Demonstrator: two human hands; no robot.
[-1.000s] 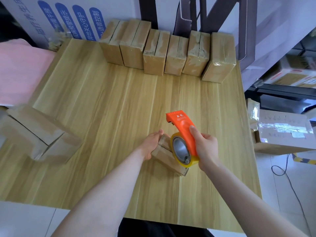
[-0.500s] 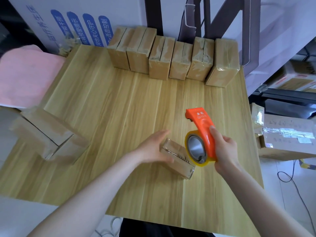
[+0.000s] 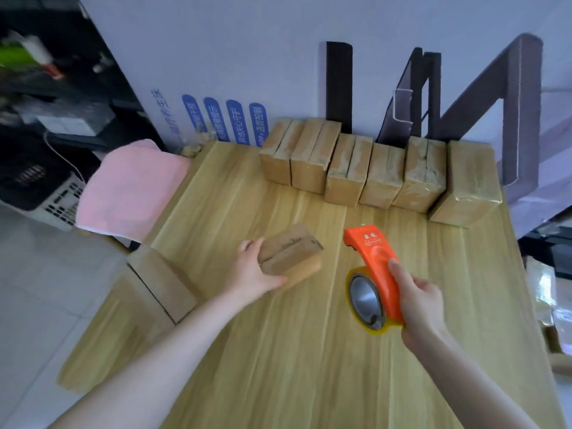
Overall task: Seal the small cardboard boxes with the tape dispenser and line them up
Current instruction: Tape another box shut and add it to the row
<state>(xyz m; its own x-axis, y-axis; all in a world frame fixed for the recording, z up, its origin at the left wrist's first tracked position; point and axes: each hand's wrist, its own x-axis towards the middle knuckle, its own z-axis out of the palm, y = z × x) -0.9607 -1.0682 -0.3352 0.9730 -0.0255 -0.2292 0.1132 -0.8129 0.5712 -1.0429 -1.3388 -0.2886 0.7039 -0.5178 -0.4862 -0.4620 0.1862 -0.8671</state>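
Spanning the lower part of the view, two bare forearms are seen above a wooden counter (image 3: 309, 366). A small cardboard box (image 3: 289, 253) is grasped at its near end by the left hand (image 3: 252, 270), with the thumb laid along the underside edge and the fingers wrapped round the far side. The box is placed left of the counter's middle and is turned at an angle; a slit is visible along its upper face. Whether it is lifted or set down cannot be told, since the frame is blurred.

An orange tape dispenser (image 3: 371, 258) is clutched by the right hand (image 3: 422, 308), the fingers being curled round its handle and the forefinger stretched along the top. A yellowish tape roll (image 3: 365, 300) with a metal hub is carried at its near end. The dispenser is kept apart from the box, to its right.

A row of taped boxes (image 3: 349, 168) is lined up along the counter's far edge, side by side. Larger cardboard boxes (image 3: 161, 283) are set at the left edge, and a pink towel (image 3: 133, 190) is draped just beyond them.
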